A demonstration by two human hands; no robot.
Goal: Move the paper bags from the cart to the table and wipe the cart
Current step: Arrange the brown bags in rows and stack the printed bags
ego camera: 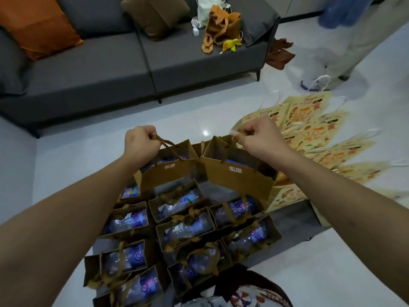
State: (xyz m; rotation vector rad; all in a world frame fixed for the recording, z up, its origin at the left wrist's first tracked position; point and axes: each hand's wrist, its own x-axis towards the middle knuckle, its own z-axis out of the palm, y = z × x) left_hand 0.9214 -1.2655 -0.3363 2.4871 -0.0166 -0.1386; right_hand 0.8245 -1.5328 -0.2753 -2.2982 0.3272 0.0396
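Observation:
My left hand (139, 140) grips the ribbon handles of a brown paper bag (170, 171) with a small white label. My right hand (256, 136) grips the handles of a second brown paper bag (236, 178), also labelled. Both bags hang side by side above a grey surface (221, 191) crowded with several more open brown bags (183, 222), each holding a plastic water bottle with a purple label. Whether that surface is the cart or the table cannot be told.
Several flat yellow patterned bags (314, 129) lie fanned on the white floor to the right. A dark grey sofa (110, 69) with cushions and an orange bag (221, 27) stands behind. A person's legs (345, 52) are at the far right.

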